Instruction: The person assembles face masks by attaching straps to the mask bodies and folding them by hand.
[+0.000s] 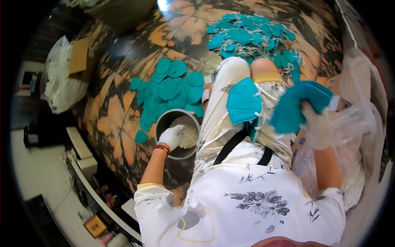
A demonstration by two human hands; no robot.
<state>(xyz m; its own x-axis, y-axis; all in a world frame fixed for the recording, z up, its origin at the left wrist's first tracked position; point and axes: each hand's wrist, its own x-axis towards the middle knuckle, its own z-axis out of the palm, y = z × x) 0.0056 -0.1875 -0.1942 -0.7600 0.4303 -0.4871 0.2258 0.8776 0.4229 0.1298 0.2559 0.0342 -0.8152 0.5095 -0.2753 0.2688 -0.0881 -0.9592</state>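
Note:
My left hand (pixel 171 136), in a white glove, reaches into a grey bucket (pixel 157 128) that holds a heap of small white pieces (pixel 189 136). Its fingers are drawn together over the heap; what they pinch, if anything, is too small to make out. In my gloved right hand (pixel 317 127) is a teal folded face mask (pixel 302 103), or a few stacked together, smeared by motion. Another teal face mask (pixel 243 101) with white strap ends lies across my thighs, and part of a further one shows beneath it.
A pile of teal masks (pixel 166 90) lies on the marbled floor beyond the bucket. Farther off is a second heap of masks (pixel 251 35) with white straps. Clear plastic bags (pixel 349 123) and cardboard stand at my right; a bagged box (pixel 61 78) stands far left.

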